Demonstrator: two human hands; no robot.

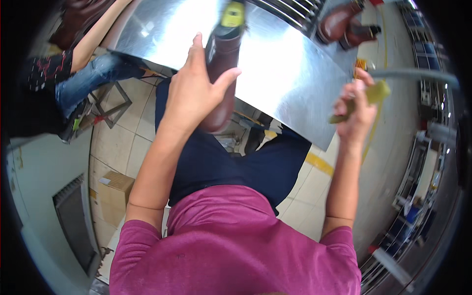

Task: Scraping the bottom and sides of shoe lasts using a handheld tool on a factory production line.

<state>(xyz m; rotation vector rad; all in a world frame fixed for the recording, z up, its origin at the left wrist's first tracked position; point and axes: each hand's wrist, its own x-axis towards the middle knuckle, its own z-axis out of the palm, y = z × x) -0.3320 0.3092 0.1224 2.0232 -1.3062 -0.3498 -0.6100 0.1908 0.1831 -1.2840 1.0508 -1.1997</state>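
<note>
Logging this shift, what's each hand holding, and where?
Left hand grips a brown boot around its side; right hand clasps a yellow-green sponge-like piece by its lower end.

Dark brown leather boot (222, 73) upright at metal table edge; yellow-green sponge (374, 93) raised.

The shiny metal counter (290, 69) lies bare across the upper middle of the frame, giving open room between the two hands. At the upper centre the brown boot (222, 73) blocks the near edge. Two more brown boots (346, 27) stand at the upper right corner. At upper left another person's arm (96, 37) reaches along the counter's end.
</note>
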